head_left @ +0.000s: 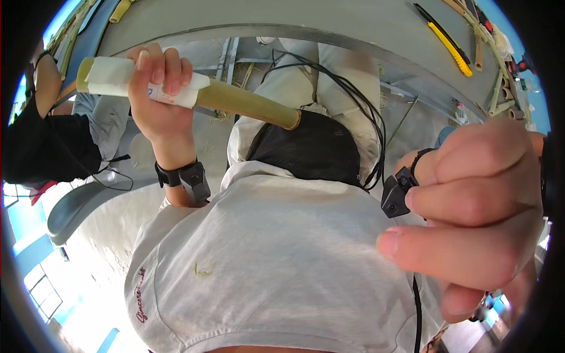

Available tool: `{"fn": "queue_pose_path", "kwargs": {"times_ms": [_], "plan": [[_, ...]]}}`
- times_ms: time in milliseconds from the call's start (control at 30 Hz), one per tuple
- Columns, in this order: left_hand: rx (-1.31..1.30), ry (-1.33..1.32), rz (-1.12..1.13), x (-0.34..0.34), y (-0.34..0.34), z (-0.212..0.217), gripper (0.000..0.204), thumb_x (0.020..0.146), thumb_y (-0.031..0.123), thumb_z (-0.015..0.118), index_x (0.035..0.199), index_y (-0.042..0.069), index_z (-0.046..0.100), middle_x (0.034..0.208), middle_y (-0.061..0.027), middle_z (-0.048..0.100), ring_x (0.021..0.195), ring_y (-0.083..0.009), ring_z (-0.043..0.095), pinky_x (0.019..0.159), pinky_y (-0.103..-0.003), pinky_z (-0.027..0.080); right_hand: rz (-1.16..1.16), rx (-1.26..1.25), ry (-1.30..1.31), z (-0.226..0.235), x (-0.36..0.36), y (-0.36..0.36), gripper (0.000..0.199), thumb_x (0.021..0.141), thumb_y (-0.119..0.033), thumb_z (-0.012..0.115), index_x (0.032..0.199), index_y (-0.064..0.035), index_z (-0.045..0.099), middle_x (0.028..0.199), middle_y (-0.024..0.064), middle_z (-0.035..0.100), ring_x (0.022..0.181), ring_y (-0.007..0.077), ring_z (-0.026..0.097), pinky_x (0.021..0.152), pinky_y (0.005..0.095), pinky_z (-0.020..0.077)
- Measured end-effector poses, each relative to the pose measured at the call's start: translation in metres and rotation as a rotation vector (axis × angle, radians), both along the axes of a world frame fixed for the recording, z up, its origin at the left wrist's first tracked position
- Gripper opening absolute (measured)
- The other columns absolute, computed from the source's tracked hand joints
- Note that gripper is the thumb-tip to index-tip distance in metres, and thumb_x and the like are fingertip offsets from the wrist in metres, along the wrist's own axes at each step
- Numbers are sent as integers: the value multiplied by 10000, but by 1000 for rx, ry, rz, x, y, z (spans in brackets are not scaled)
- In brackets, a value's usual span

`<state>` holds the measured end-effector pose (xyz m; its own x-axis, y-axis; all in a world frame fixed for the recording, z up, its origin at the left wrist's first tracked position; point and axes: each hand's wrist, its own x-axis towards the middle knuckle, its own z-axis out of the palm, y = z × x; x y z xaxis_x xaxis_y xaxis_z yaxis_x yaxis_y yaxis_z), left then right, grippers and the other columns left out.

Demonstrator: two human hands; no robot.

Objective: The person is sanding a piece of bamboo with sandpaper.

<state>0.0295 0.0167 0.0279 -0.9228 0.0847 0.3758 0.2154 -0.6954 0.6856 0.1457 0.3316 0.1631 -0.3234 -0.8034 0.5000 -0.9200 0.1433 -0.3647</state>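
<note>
My left hand (162,100) is closed around a length of bamboo tube (247,107), raised at the left above my lap. A white paper or plastic wrap (109,73) with some print covers the tube's left part, under my fingers. The bare greenish-tan part slants down to the right, its end in front of a black mesh pouch (312,147) at my waist. Large and close at the right, my right hand (477,200) is curled with its fingers folded in; whatever it may hold is hidden. Both wrists carry small black strapped devices.
A grey table (265,12) spans the far side, with a yellow-and-black utility knife (450,47) lying at its right. Thin bamboo pieces (503,91) line the right edge. Black cables (359,91) hang by my leg. Another person in black (53,141) sits at the left, near a grey chair (76,209).
</note>
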Motion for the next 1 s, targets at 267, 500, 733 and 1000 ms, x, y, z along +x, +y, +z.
{"fn": "queue_pose_path", "kwargs": {"times_ms": [267,500,733,1000], "plan": [[-25,-11,39,0,-1,-2,245,1036,130,532,826,131,406,762,28,377,637,-90,375,641,-283,344,-254,206,-67,33,5,-43,419,1117,-451,454,1023,-151,731,742,18,597,680,162,501,491,267,382],[25,-14,28,-4,-3,-7,250,1036,133,547,829,122,408,758,25,365,629,-94,361,631,-292,336,-372,-33,0,6,32,-34,427,1109,-437,474,976,-130,739,731,37,605,690,179,522,506,253,424],[107,0,-58,-7,-2,-15,164,1018,98,577,947,128,432,757,19,375,574,-97,362,574,-286,333,-511,-348,147,-12,21,-45,331,1047,-346,518,980,-105,735,773,82,684,625,181,554,507,266,462],[-11,-44,193,-3,2,-18,210,995,118,624,940,142,423,731,32,371,549,-77,367,559,-270,360,-398,-512,425,-41,-16,-52,473,584,28,690,1031,-85,797,637,-33,546,472,113,419,456,250,319]]}}
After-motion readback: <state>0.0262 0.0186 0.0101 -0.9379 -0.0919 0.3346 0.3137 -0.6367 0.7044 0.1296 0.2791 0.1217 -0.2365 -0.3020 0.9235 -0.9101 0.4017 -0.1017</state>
